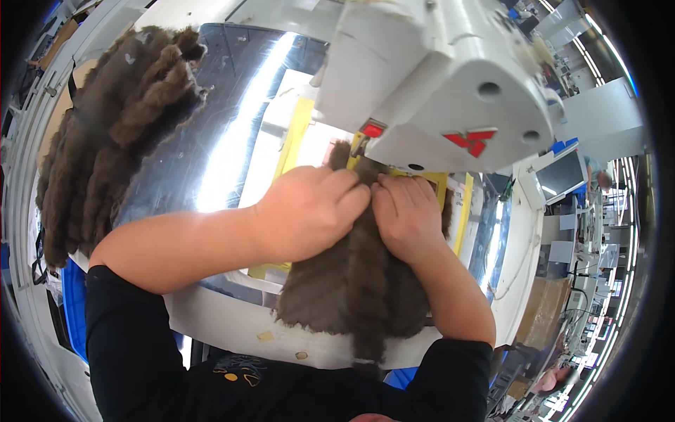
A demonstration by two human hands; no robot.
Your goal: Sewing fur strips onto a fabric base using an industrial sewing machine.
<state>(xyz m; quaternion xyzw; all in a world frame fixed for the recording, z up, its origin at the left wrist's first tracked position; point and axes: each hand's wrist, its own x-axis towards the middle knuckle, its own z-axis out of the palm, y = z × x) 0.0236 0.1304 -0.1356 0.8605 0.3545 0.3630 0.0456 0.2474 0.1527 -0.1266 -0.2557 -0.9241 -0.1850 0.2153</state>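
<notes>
A brown fur piece (pixel 367 274) lies under the head of a white sewing machine (pixel 457 105) and hangs toward me over the table's front edge. Both hands grip it just in front of the needle area. My left hand (pixel 313 211), on the left side of the fur, is closed with fingers curled on its edge. Opposite it, my right hand (pixel 408 214) pinches the fur with bent fingers. The two hands nearly meet over a darker raised strip of fur. A red part (pixel 373 128) on the machine sits just above. The fingertips are partly hidden by the fur.
A thick stack of brown fur pieces (pixel 119 133) lies at the left of the shiny metal tabletop (pixel 225 141). Yellow strips (pixel 294 137) border the sewing area. Blue bins (pixel 74 309) stand below. A screen (pixel 562 176) and a cardboard box (pixel 543 309) are off to the right.
</notes>
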